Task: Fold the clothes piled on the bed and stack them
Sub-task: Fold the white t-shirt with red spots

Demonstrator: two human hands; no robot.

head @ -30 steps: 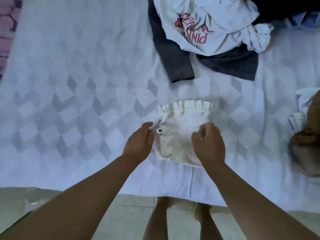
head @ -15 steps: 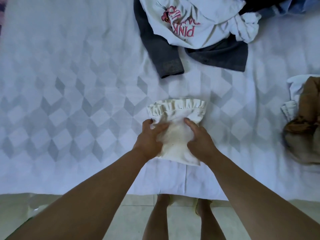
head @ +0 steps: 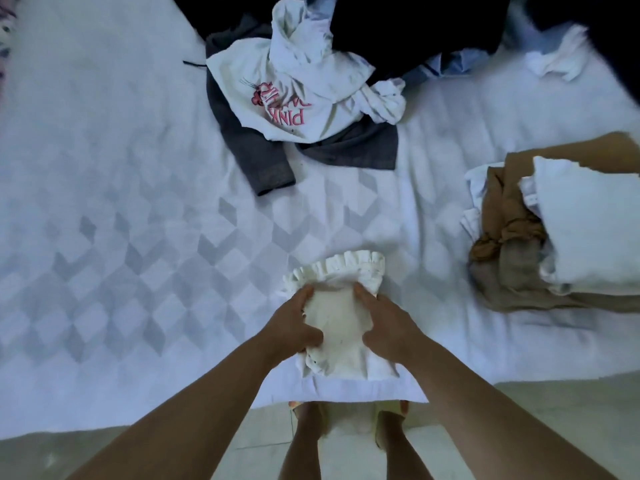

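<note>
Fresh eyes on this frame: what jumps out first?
Both hands, left hand and right hand, grip a small cream ruffled garment at the near edge of the bed. Behind it lies an unfolded pile topped by a white shirt with a pink print over a dark grey garment. At right sits a stack of folded tan and white clothes.
</note>
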